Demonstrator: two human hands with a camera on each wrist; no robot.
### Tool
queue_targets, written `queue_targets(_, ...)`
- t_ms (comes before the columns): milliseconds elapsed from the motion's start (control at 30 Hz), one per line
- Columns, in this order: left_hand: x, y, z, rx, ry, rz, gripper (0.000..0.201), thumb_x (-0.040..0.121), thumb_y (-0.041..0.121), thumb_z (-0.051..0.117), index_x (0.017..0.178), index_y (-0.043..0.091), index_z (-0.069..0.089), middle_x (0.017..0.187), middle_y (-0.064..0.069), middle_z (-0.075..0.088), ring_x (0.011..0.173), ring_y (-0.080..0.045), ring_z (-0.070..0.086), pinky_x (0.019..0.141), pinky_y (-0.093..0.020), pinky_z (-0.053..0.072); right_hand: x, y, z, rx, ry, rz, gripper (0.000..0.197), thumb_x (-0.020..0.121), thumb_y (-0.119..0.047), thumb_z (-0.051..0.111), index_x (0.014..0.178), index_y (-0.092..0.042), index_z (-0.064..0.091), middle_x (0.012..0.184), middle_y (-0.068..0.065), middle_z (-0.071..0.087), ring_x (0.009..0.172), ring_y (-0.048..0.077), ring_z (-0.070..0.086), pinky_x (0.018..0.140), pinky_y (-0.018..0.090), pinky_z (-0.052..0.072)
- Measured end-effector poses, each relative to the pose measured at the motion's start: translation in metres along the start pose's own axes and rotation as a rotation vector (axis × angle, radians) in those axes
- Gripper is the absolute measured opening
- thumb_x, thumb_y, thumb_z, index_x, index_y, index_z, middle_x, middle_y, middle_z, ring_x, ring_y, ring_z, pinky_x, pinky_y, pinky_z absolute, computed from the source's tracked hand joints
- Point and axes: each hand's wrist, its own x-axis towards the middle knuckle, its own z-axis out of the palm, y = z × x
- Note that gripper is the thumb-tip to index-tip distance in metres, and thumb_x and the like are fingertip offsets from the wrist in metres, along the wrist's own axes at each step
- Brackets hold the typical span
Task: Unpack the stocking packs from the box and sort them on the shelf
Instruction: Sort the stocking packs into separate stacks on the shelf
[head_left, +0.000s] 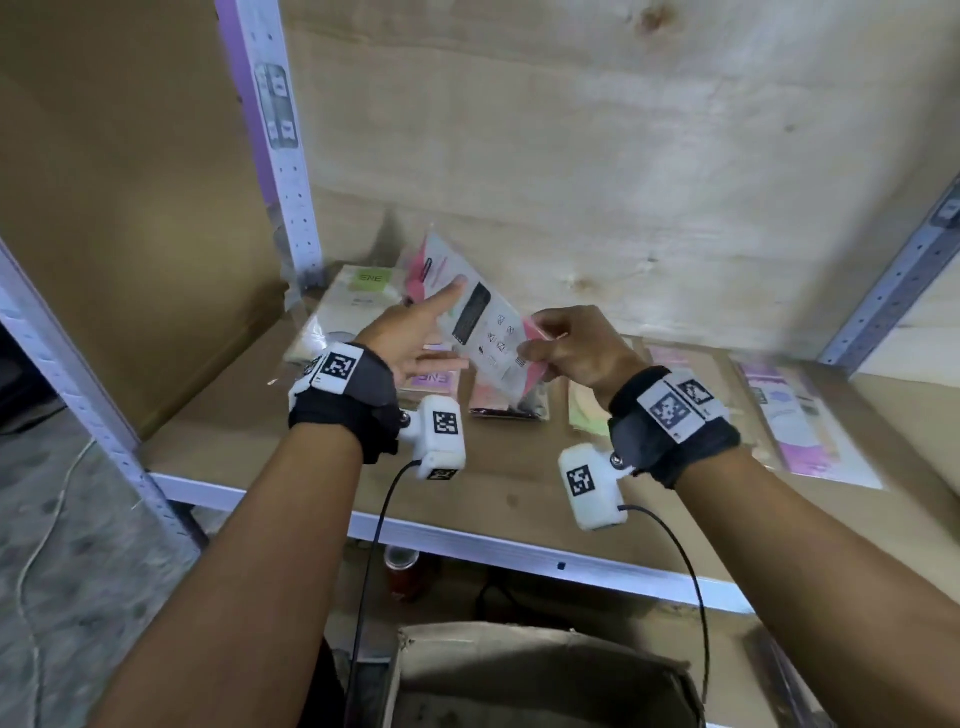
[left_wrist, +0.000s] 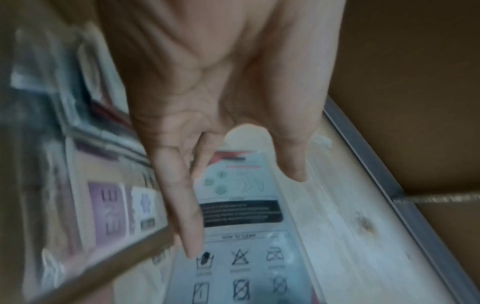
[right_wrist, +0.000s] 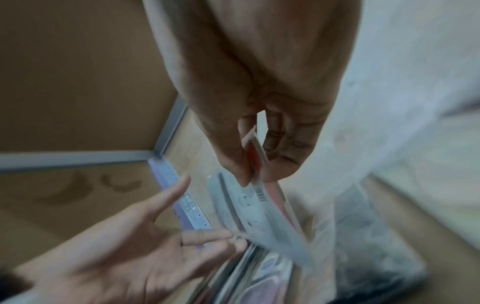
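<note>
Metal-frame shelf (head_left: 218, 426) with a brown board deck, plywood back panel (head_left: 623, 156) behind, cardboard sheet on the left side. Your right hand (head_left: 576, 348) pinches the near corner of one stocking pack (head_left: 483, 322) between thumb and curled fingers, holding it tilted above the deck, care-symbol side facing you; pink card shows at its edges. The right wrist view shows the pinch clearly, barcode just past the fingertips. Your left hand (head_left: 410, 338) is flat and spread, palm up, fingers straight, just left of the held pack; the fingertips look to reach its face, but contact is hard to confirm through blur. It grips nothing. Sorted packs lie on the deck below: a pale pack with green label (head_left: 358, 291) far left, a purple-label pack (head_left: 431, 379) under your left hand, a dark-edged pack (head_left: 506, 402) under the held one, a green-tinted pack (head_left: 587, 415) beside it, and a purple and white pack (head_left: 800, 421) well apart on the right. Open cardboard box (head_left: 540, 670) sits on the floor near you, below the shelf edge. A red can (head_left: 402, 571) stands under the shelf.
</note>
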Motion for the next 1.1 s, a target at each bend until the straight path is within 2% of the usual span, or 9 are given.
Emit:
queue_targets(100, -0.001, -0.004, 0.013, -0.158, -0.1, 0.009, 0.06, 0.072, 0.048, 0.084, 0.119, 0.018, 0.061, 0.122, -0.01, 0.058, 0.107, -0.028, 0.067, 0.077, -0.043, 0.062, -0.024, 0.007, -0.018, -0.41, 0.018, -0.248, 0.033, 0.079, -0.005, 0.073, 0.109, -0.02, 0.076, 0.075, -0.016, 0.062, 0.061, -0.003, 0.059, 0.059, 0.007, 0.042)
queue_targets(167, -0.002, -0.01, 0.022, -0.207, -0.096, -0.011, 0.048, 0.077, 0.038, 0.083, 0.112, 0.011, 0.065, 0.112, -0.014, 0.069, 0.099, -0.028, 0.073, 0.073, -0.041, 0.063, -0.035, 0.019, -0.03, -0.55, -0.082, -0.298, 0.044, 0.078, -0.011, 0.077, 0.12, -0.025, 0.072, 0.088, -0.01, 0.056, 0.079, 0.007, 0.061, 0.074, 0.018, 0.046)
queue_targets(267, -0.003, -0.023, 0.039, -0.2, -0.014, -0.029, 0.018, 0.091, 0.015, 0.071, 0.104, 0.009, 0.062, 0.099, -0.012, 0.071, 0.087, -0.023, 0.071, 0.056, -0.03, 0.061, -0.049, 0.043, -0.049, -0.358, -0.169, -0.163, 0.051, 0.077, -0.032, 0.082, 0.125, -0.03, 0.067, 0.108, -0.01, 0.058, 0.104, 0.016, 0.06, 0.084, 0.023, 0.049)
queue_targets(433, -0.005, -0.034, 0.066, -0.288, -0.101, -0.001, 0.019, 0.091, 0.012, 0.07, 0.106, 0.004, 0.061, 0.107, -0.018, 0.074, 0.092, -0.025, 0.076, 0.063, -0.031, 0.062, -0.062, 0.08, -0.073, 0.162, 0.235, 0.203, 0.072, 0.07, -0.056, 0.081, 0.127, -0.021, 0.056, 0.112, 0.003, 0.063, 0.095, 0.019, 0.067, 0.077, 0.036, 0.059)
queue_targets(533, -0.006, -0.041, 0.083, -0.287, -0.186, 0.033, 0.018, 0.091, 0.014, 0.071, 0.105, 0.007, 0.063, 0.109, -0.015, 0.076, 0.099, -0.023, 0.075, 0.069, -0.03, 0.061, -0.067, 0.093, -0.09, 0.567, 0.058, 0.326, 0.053, 0.081, -0.042, 0.079, 0.116, -0.005, 0.064, 0.095, 0.012, 0.072, 0.074, 0.022, 0.071, 0.067, 0.032, 0.061)
queue_targets(667, -0.005, -0.047, 0.103, -0.226, -0.137, 0.086, 0.019, 0.091, 0.017, 0.072, 0.107, 0.011, 0.065, 0.107, -0.01, 0.077, 0.098, -0.022, 0.074, 0.071, -0.031, 0.062, -0.072, 0.105, -0.108, 0.734, 0.127, 0.28, 0.011, 0.093, -0.022, 0.068, 0.094, -0.013, 0.062, 0.083, 0.012, 0.074, 0.065, 0.02, 0.068, 0.054, 0.027, 0.056)
queue_targets(833, 0.007, -0.047, 0.101, -0.118, 0.068, 0.266, 0.011, 0.089, 0.031, 0.073, 0.093, 0.021, 0.074, 0.094, -0.003, 0.079, 0.084, -0.013, 0.075, 0.06, -0.018, 0.057, -0.078, 0.119, -0.125, 0.643, 0.305, 0.215, 0.031, 0.097, -0.018, 0.06, 0.071, -0.022, 0.044, 0.071, 0.002, 0.072, 0.066, 0.021, 0.069, 0.06, 0.032, 0.054)
queue_targets(1000, 0.022, -0.051, 0.1, 0.23, 0.194, 0.43, 0.035, 0.092, 0.049, 0.062, 0.089, 0.017, 0.076, 0.086, -0.01, 0.078, 0.078, -0.024, 0.076, 0.066, -0.029, 0.058, -0.08, 0.12, -0.132, 0.551, 0.417, 0.141, 0.027, 0.099, -0.018, 0.055, 0.073, -0.021, 0.048, 0.077, -0.001, 0.067, 0.068, 0.018, 0.063, 0.057, 0.028, 0.046)
queue_targets(1100, 0.023, -0.051, 0.1, 0.381, 0.26, 0.549, 0.037, 0.088, 0.053, 0.058, 0.063, 0.029, 0.072, 0.06, 0.008, 0.07, 0.052, -0.008, 0.063, 0.051, -0.018, 0.046, -0.078, 0.121, -0.134, 0.535, 0.451, 0.103, 0.015, 0.099, -0.019, 0.055, 0.085, -0.018, 0.05, 0.076, -0.004, 0.063, 0.073, 0.02, 0.057, 0.056, 0.027, 0.041)
